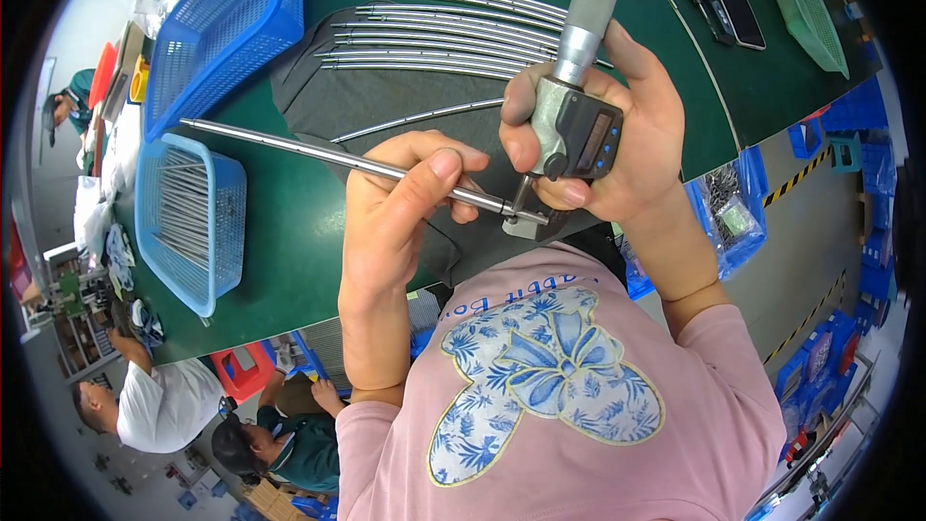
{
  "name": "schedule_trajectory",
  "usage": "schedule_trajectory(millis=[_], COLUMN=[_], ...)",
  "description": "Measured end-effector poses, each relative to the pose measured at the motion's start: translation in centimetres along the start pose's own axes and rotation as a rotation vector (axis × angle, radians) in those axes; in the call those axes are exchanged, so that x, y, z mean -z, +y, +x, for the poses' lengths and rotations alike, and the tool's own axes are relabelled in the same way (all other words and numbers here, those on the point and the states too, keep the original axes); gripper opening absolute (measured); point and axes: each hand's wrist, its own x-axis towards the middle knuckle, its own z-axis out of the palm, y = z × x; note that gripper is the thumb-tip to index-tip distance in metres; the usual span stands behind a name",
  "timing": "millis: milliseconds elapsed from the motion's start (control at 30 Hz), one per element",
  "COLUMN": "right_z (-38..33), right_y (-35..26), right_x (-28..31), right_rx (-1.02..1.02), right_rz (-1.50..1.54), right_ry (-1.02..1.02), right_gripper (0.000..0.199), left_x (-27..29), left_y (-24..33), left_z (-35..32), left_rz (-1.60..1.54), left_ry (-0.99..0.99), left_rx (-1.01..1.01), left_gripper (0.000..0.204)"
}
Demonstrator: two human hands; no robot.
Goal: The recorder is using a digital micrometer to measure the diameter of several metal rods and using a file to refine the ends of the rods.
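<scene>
head view: left hand [391,207] pinches a metal rod [289,147] between thumb and fingers, its near right end at the jaws of a micrometer [571,111]; right hand [641,135] grips that gauge, partly hidden behind it. whether both measuring faces touch is hard to tell. several far rods [424,41] have right ends hidden behind the micrometer

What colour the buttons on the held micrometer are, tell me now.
The buttons on the micrometer are blue; the head view shows them best.
</scene>
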Motion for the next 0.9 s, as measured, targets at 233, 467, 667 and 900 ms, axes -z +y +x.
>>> schedule_trajectory(millis=[233,467,667,900], right_z=[0.1,-0.11,-0.02,0.0], right_y=[0.56,0.08,0.34,0.58], right_x=[0.85,-0.02,0.36,0.37], right_rx=[0.059,-0.001,0.017,0.038], right_rz=[0.017,0.007,0.027,0.013], right_ry=[-0.042,0.026,0.012,-0.014], right_gripper=[0.072,0.078,0.074,0.072], left_x=[-0.05,-0.1,-0.12,-0.07], left_y=[0.0,0.24,0.13,-0.01], left_z=[0.09,0.03,0.03,-0.08], left_rz=[0.003,0.014,0.025,0.027], left_ry=[-0.013,-0.003,-0.001,0.023], left_rx=[-0.015,-0.013,-0.013,-0.02], left_gripper=[0.019,0.019,0.019,0.02])
